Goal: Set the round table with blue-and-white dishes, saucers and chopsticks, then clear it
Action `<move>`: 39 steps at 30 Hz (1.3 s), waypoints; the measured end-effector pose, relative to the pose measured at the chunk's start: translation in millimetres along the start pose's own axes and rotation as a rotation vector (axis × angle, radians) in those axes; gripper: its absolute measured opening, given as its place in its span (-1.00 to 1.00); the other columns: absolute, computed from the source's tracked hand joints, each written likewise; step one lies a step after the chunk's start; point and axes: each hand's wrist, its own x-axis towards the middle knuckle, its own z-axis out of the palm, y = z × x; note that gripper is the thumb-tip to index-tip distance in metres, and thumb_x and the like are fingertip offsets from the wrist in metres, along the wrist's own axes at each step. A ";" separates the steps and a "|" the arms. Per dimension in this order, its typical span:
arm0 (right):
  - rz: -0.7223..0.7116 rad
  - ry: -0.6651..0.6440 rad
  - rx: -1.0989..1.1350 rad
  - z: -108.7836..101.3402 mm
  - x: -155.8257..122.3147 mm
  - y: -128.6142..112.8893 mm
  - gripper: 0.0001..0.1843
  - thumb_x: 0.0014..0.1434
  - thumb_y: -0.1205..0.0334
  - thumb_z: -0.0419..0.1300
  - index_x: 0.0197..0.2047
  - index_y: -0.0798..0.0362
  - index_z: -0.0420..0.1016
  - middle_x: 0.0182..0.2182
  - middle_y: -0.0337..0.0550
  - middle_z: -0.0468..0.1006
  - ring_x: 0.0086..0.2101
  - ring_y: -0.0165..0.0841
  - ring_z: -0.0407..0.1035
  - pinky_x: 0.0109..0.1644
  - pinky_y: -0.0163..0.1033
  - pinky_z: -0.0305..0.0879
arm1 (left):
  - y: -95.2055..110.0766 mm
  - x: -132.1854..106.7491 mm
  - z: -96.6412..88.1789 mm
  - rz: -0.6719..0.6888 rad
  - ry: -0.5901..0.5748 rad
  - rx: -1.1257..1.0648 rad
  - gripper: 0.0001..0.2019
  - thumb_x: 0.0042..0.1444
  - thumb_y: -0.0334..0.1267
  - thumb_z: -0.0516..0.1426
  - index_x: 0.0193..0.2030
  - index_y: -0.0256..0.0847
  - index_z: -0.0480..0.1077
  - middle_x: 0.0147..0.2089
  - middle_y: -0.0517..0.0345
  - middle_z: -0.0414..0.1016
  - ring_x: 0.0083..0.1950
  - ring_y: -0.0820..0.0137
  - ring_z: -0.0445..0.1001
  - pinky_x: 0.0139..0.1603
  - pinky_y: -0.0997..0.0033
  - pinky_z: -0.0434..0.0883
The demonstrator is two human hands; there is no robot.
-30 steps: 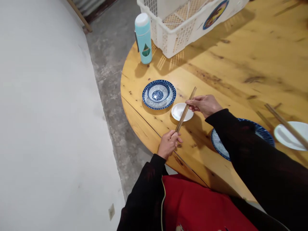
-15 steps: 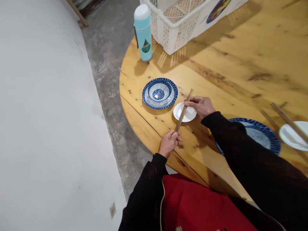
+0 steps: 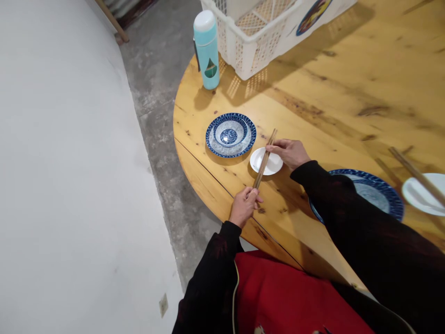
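A pair of brown wooden chopsticks (image 3: 264, 159) lies slanted across a small white saucer (image 3: 266, 161) on the round wooden table (image 3: 347, 93). My left hand (image 3: 244, 206) pinches their near end at the table's edge. My right hand (image 3: 289, 152) pinches them near the far end, just right of the saucer. Left of the saucer stands a blue patterned plate (image 3: 231, 135) with a small blue bowl (image 3: 230, 132) in it.
A teal bottle (image 3: 206, 50) and a white plastic crate (image 3: 271, 32) stand at the table's far side. A second blue plate (image 3: 368, 192), another white saucer (image 3: 422, 194) and more chopsticks (image 3: 415, 175) are at the right. Concrete floor and a white wall lie to the left.
Both hands have lowered the chopsticks onto the white saucer and shifted them slightly left. The view has tilted a little.
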 end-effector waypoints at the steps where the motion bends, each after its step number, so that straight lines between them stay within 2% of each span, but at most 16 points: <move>1: 0.003 0.016 0.008 -0.5 -0.5 0.1 -0.67 -0.17 0.04 0.49 -0.44 0.10 0.59 -0.55 -0.22 0.53 -0.50 -0.38 0.34 -0.43 -0.29 0.25 | -0.8 -0.2 -0.4 0.003 0.005 0.009 -0.58 0.22 0.13 0.10 -0.25 -0.25 0.39 -0.38 0.19 0.46 -0.57 0.60 0.22 -0.62 0.60 0.12; 5: 0.033 0.125 0.020 -4.1 -4.0 4.4 -0.78 -0.06 0.13 0.43 -0.41 0.11 0.60 -0.52 -0.18 0.57 -0.46 -0.35 0.41 -0.41 -0.30 0.33 | -3.3 1.1 -4.3 0.035 0.035 0.044 -0.57 0.23 0.16 0.08 -0.31 -0.23 0.34 -0.34 0.16 0.49 -0.48 0.57 0.39 -0.50 0.60 0.26; 10: 0.125 0.174 0.030 -9.2 -21.0 17.3 -0.81 0.02 0.15 0.34 -0.45 0.12 0.55 -0.65 -0.23 0.45 -0.60 -0.40 0.33 -0.56 -0.33 0.29 | 3.4 20.9 -17.4 0.145 0.110 0.252 -0.67 0.31 0.01 0.02 -0.28 -0.21 0.38 -0.33 0.15 0.49 -0.28 0.42 0.51 -0.26 0.48 0.42; 13: 0.144 0.158 0.050 -8.5 -36.4 23.4 -0.87 0.00 0.23 0.34 -0.43 0.13 0.55 -0.66 -0.22 0.47 -0.62 -0.40 0.35 -0.59 -0.35 0.30 | 13.1 40.3 -23.3 0.223 0.098 0.346 -0.72 0.33 -0.07 0.02 -0.10 -0.20 0.43 -0.18 0.07 0.56 -0.15 0.36 0.55 -0.07 0.37 0.47; 16: 0.154 0.129 0.086 -5.3 -48.6 25.7 -0.94 -0.03 0.32 0.34 -0.44 0.12 0.54 -0.64 -0.20 0.51 -0.60 -0.38 0.39 -0.55 -0.34 0.37 | 22.1 55.6 -24.1 0.255 0.075 0.401 -0.68 0.32 -0.15 0.02 0.11 -0.21 0.41 -0.09 0.03 0.58 -0.08 0.32 0.58 0.02 0.33 0.47; 20: 0.164 0.101 0.139 -1.4 -54.5 27.2 -0.94 -0.06 0.37 0.35 -0.45 0.09 0.54 -0.61 -0.16 0.55 -0.56 -0.34 0.45 -0.48 -0.30 0.45 | 30.0 63.8 -21.4 0.272 0.040 0.443 -0.65 0.32 -0.19 0.00 0.15 -0.22 0.42 -0.13 0.04 0.60 -0.08 0.29 0.59 0.04 0.31 0.47; 28: 0.185 0.117 0.239 3.3 -54.9 32.5 -0.89 -0.08 0.37 0.39 -0.44 0.08 0.54 -0.60 -0.17 0.56 -0.55 -0.31 0.48 -0.44 -0.25 0.50 | 42.2 66.2 -19.6 0.289 0.004 0.405 -0.69 0.31 -0.26 -0.01 0.07 -0.24 0.45 -0.04 0.03 0.60 -0.11 0.36 0.58 0.05 0.39 0.46; 39: 0.190 0.167 0.247 7.7 -59.0 29.3 -0.91 -0.03 0.45 0.31 -0.41 0.11 0.53 -0.60 -0.19 0.55 -0.56 -0.37 0.45 -0.46 -0.31 0.49 | 40.6 69.1 -24.7 0.285 -0.028 0.397 -0.69 0.32 -0.22 0.02 0.09 -0.23 0.45 -0.04 0.01 0.60 -0.11 0.33 0.58 0.01 0.35 0.46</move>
